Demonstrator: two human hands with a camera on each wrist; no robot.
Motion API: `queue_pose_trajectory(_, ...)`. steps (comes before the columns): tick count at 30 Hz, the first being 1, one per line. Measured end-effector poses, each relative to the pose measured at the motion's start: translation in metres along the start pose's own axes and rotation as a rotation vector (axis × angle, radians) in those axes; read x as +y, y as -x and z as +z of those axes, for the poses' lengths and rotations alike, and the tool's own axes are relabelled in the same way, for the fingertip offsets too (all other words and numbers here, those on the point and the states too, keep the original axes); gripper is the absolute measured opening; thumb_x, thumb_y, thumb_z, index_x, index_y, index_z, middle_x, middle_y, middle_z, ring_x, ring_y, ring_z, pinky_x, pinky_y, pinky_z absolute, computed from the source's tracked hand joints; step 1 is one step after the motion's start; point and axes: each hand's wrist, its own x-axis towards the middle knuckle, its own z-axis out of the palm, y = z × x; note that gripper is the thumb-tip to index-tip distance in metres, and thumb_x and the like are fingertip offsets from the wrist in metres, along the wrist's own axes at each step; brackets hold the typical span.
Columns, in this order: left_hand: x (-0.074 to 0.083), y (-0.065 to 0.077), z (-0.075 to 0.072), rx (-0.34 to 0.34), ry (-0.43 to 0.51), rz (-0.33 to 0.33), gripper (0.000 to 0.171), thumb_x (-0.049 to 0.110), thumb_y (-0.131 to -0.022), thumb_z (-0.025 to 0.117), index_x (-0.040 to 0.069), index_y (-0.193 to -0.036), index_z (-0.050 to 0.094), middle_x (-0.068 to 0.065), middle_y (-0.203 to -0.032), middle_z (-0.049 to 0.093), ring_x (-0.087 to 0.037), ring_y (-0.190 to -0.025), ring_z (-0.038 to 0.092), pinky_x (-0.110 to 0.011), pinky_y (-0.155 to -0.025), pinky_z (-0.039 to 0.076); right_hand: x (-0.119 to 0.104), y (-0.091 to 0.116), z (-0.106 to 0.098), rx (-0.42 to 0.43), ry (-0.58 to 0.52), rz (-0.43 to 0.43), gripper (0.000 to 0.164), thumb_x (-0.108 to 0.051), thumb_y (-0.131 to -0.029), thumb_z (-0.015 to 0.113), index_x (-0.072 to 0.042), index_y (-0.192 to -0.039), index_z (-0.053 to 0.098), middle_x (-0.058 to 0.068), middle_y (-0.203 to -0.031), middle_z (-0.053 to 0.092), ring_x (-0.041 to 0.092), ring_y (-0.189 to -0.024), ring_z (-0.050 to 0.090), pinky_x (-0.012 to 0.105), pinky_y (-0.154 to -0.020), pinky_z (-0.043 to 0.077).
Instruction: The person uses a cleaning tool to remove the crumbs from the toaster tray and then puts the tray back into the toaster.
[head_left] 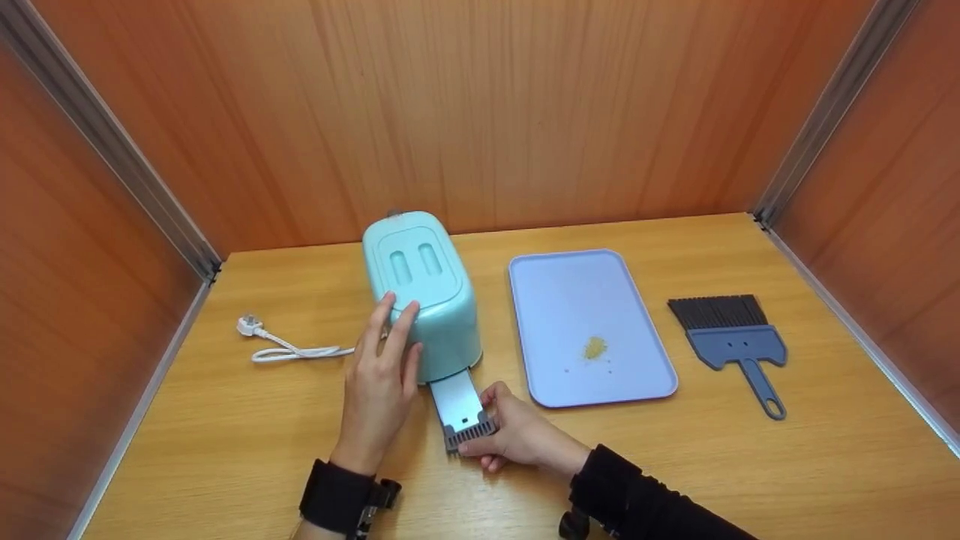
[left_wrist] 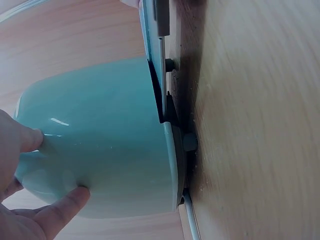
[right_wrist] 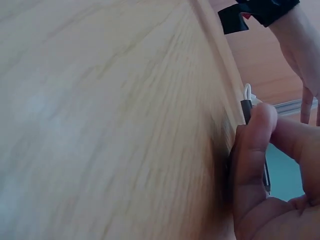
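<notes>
A mint-green toaster (head_left: 420, 262), its top capped by a lid with two oval recesses, stands on the table left of centre. My left hand (head_left: 379, 375) rests against its near end and top edge with extended fingers; the left wrist view shows fingertips (left_wrist: 75, 197) pressing the smooth shell. Out of the toaster's base slides a metal crumb tray (head_left: 457, 401), partly drawn out toward me. My right hand (head_left: 517, 431) pinches the tray's grey slotted handle between thumb and fingers, low over the table. In the right wrist view, those fingers (right_wrist: 252, 165) hide most of the handle.
Right of the toaster lies a lilac serving tray (head_left: 577, 292) with a small heap of yellowish crumbs (head_left: 595, 347). Farther right is a grey-blue hand brush (head_left: 735, 345). A white power cord with plug (head_left: 250, 325) lies on the left. Wooden panels enclose the table.
</notes>
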Motion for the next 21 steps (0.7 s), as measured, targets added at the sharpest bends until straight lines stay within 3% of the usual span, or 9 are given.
queue_pose_trajectory(9,0.0004,0.0002,-0.0006,-0.004,0.004,-0.012,0.063,0.015,-0.102,0.074,0.026,-0.160,0.051,-0.011,-0.171,0.040,-0.040,-0.146,0.055,-0.061,-0.117,0.049,-0.0040,-0.0014,-0.0028,0.037,0.228,-0.040,0.061,-0.013,-0.083,0.094,-0.010,-0.119,0.046,0.008,-0.081,0.067,0.011,-0.050,0.060,0.021,-0.045,0.052)
queue_pose_trajectory(16,0.0003,-0.0001,-0.0009,-0.015,0.006,-0.016,0.063,0.015,-0.103,0.073,0.027,-0.161,0.050,-0.011,-0.171,0.039,-0.041,-0.147,0.054,-0.061,-0.117,0.049,-0.0030,-0.0018,0.0003,0.095,0.406,-0.131,0.055,-0.024,-0.085,0.094,-0.009,-0.118,0.053,0.002,-0.079,0.067,0.012,-0.050,0.058,0.022,-0.045,0.047)
queue_pose_trajectory(21,-0.0003,0.0000,-0.0008,-0.024,-0.008,-0.024,0.064,0.014,-0.103,0.074,0.026,-0.161,0.050,-0.012,-0.171,0.038,-0.041,-0.148,0.053,-0.060,-0.117,0.049,-0.0016,-0.0028,0.0010,0.129,0.478,-0.181,0.056,-0.027,-0.084,0.095,-0.007,-0.119,0.056,0.000,-0.081,0.067,0.010,-0.052,0.060,0.024,-0.046,0.050)
